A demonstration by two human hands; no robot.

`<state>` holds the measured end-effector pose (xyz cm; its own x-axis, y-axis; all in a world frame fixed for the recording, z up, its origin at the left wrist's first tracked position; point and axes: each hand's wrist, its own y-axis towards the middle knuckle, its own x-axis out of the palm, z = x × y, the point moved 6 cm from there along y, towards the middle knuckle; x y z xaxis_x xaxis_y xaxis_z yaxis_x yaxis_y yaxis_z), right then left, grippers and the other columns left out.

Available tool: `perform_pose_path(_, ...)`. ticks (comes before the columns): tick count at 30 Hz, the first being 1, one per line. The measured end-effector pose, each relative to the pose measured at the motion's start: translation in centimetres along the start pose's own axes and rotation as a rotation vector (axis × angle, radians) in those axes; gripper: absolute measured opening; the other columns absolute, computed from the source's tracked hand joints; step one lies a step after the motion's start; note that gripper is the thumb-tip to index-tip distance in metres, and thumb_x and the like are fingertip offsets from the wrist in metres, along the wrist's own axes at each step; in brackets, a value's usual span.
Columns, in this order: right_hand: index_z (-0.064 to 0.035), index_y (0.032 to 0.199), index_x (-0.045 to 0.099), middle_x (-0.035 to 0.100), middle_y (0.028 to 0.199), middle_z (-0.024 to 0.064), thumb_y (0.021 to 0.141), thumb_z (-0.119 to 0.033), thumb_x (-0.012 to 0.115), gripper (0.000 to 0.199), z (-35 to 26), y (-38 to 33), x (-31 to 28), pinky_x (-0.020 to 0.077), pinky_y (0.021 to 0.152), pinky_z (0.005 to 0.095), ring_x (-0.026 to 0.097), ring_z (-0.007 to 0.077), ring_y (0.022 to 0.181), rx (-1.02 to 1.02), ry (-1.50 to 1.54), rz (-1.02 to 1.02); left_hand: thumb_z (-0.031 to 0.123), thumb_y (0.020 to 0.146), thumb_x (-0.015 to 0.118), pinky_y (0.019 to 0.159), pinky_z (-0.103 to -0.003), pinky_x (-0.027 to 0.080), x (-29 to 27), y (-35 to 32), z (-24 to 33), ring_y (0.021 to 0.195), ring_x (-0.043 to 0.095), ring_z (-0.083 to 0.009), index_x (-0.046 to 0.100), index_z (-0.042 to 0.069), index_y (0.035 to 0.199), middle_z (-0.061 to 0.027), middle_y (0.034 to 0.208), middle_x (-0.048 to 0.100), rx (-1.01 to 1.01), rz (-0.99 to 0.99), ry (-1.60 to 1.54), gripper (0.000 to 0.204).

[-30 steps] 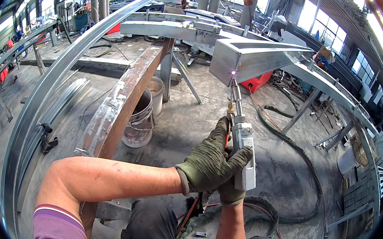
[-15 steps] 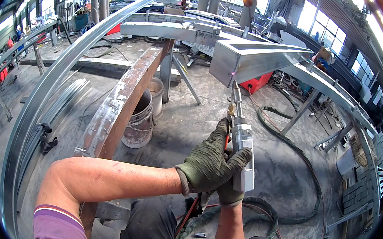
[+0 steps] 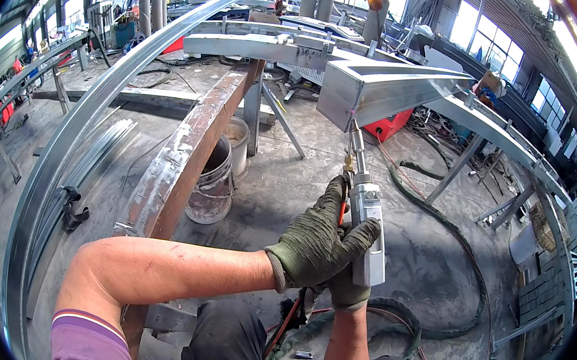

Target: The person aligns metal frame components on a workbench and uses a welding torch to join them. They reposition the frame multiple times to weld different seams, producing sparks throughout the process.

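Observation:
A silver welding gun (image 3: 366, 220) points up and away from me, its narrow nozzle tip against the lower corner of a box-shaped metal end. That end belongs to a long, tapering metal piece (image 3: 339, 95) resting at the far side. My left hand (image 3: 313, 242), in a green work glove, reaches across and wraps around the gun's side. Below it my right hand (image 3: 350, 285), gloved alike, closes around the gun's grip; its fingers are partly hidden behind the left hand and the gun. A brass fitting (image 3: 349, 164) sits beside the nozzle.
A rusty brown beam (image 3: 181, 162) slants along my left, with buckets (image 3: 211, 189) beside it. A curved silver rail (image 3: 68, 136) arches at far left. Dark hose (image 3: 461, 247) loops over the floor at right. Behind the metal piece stands a red box (image 3: 388, 125).
The small violet glow at the nozzle tip has dimmed. Both hands keep their grip on the welding gun, and the view has shifted very slightly.

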<state>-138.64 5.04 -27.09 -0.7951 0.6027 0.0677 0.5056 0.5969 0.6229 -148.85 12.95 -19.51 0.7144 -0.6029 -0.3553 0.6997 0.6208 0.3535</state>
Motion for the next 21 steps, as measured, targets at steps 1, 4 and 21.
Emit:
perform_pose_path(1, -0.0015, 0.124, 0.082, 0.086, 0.111, 0.0092, 0.103, -0.028, 0.084, 0.034, -0.1, 0.1, 0.1, 0.0649, 0.089, 0.0376, 0.082, 0.0186, 0.101, -0.005, 0.003, 0.000, 0.045, 0.111, 0.070, 0.122, -0.047, 0.049, 0.0, 0.0, 0.1, 0.143, 0.063, -0.0383, 0.028, -0.009, 0.171, -0.0314, 0.152, 0.059, 0.001, 0.001, -0.009, 0.090)
perform_pose_path(4, -0.0025, 0.121, 0.083, 0.086, 0.108, 0.0088, 0.104, -0.030, 0.083, 0.033, -0.2, 0.1, 0.1, 0.0646, 0.086, 0.0378, 0.082, 0.0189, 0.098, -0.020, 0.010, 0.000, 0.045, 0.111, 0.070, 0.122, -0.047, 0.049, -0.2, -0.1, 0.3, 0.143, 0.063, -0.0382, 0.028, -0.009, 0.171, -0.0314, 0.152, 0.059, -0.006, -0.008, -0.020, 0.091)
perform_pose_path(21, -0.0043, 0.142, 0.065, 0.072, 0.124, 0.0042, 0.109, -0.022, 0.080, 0.040, 0.9, -0.7, -0.3, 0.0578, 0.099, 0.0338, 0.070, 0.0161, 0.114, 0.018, -0.028, -0.144, 0.051, 0.110, 0.070, 0.119, -0.047, 0.052, -0.3, -0.1, 0.5, 0.142, 0.065, -0.0373, 0.021, -0.009, 0.174, -0.0322, 0.151, 0.060, -0.008, 0.010, -0.007, 0.100)
